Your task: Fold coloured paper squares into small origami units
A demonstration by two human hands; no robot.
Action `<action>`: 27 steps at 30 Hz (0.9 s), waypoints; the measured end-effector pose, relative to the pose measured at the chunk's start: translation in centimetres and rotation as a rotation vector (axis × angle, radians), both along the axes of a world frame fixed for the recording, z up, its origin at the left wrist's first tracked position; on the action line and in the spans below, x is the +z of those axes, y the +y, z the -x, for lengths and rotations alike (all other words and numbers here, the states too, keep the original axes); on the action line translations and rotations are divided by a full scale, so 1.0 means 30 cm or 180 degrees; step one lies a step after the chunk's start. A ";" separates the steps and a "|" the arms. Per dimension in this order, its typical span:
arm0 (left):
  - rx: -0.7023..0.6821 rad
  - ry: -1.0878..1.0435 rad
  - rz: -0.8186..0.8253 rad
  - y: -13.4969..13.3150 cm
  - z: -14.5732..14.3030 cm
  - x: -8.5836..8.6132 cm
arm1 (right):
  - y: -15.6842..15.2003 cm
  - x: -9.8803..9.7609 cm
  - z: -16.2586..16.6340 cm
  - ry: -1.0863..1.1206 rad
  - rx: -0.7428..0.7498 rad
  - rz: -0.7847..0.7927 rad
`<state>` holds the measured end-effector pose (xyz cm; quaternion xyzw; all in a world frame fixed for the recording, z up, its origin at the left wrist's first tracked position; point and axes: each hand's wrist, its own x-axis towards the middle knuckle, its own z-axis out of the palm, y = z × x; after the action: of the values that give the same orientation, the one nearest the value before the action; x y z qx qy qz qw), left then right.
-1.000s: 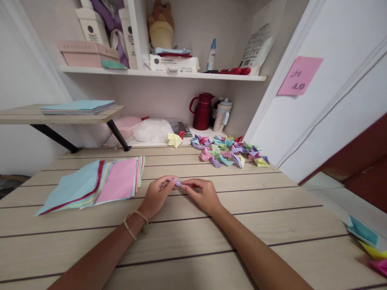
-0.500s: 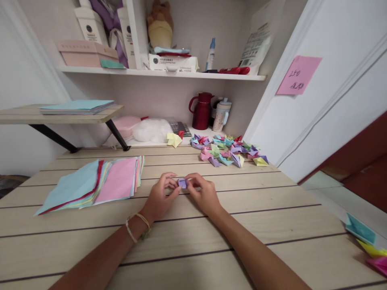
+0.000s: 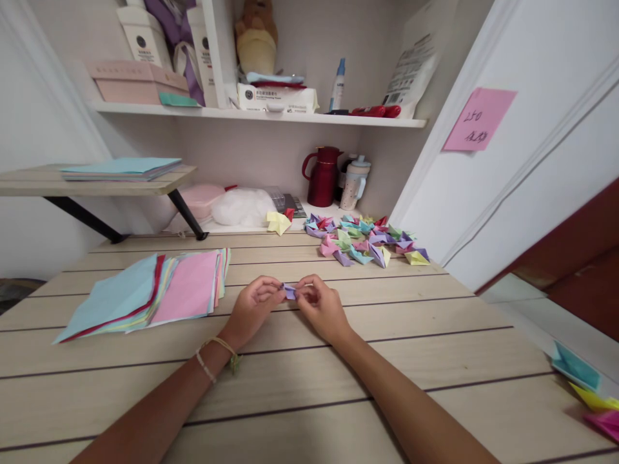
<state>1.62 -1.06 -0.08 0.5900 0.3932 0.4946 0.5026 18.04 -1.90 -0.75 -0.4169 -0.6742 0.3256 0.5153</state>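
Observation:
Between my hands, just above the wooden tabletop (image 3: 290,393), is a small piece of folded purple paper (image 3: 290,292). My left hand (image 3: 256,306) pinches its left end between thumb and fingers. On the right end, my right hand (image 3: 323,308) is closed in a similar pinch. The fingers cover both ends, so only the middle of the paper shows. Several folded paper boats (image 3: 360,254) in mixed colours lie in a cluster beyond my right hand. To the left of my hands are fanned stacks of coloured paper sheets (image 3: 186,287).
A yellow folded paper (image 3: 278,222) lies at the table's back edge. Behind it stand a red jug (image 3: 323,177) and a pale cup (image 3: 355,183). A raised wooden stand (image 3: 97,183) is at the left. More folded papers (image 3: 575,366) are at the far right.
The purple paper has gone from an open, box-like shape to a flatter, narrower one. My left thumb has moved up onto its left end, and both hands stay close together.

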 end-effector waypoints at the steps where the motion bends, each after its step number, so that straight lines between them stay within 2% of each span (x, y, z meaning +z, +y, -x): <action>1: -0.0007 0.0094 -0.0033 0.000 -0.002 -0.003 | -0.003 0.002 0.001 -0.0095 0.0047 -0.0018; 5: -0.0052 0.0415 -0.0209 -0.006 -0.008 -0.007 | -0.005 0.003 0.002 -0.0486 0.0024 -0.0175; 10: -0.0139 0.0417 -0.0321 -0.028 -0.016 0.014 | -0.004 -0.005 0.000 -0.0502 -0.0375 -0.0283; 13: -0.0207 0.0555 -0.0449 -0.040 -0.021 0.023 | -0.006 -0.007 0.001 -0.0546 -0.0436 -0.0355; 16: -0.0177 0.0551 -0.0484 -0.039 -0.017 0.020 | -0.005 -0.006 0.004 -0.0198 -0.0257 -0.0206; 21: 0.0109 0.0441 -0.0503 -0.021 0.003 0.009 | -0.002 0.004 0.008 0.0558 0.0354 0.0136; 27: 0.0090 0.0593 -0.0729 -0.023 0.003 0.007 | 0.008 0.003 0.009 0.0643 0.0218 0.0138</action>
<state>1.52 -1.76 0.12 0.6812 0.3875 0.4864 0.3864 17.76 -1.66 -0.65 -0.3698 -0.6255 0.3979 0.5601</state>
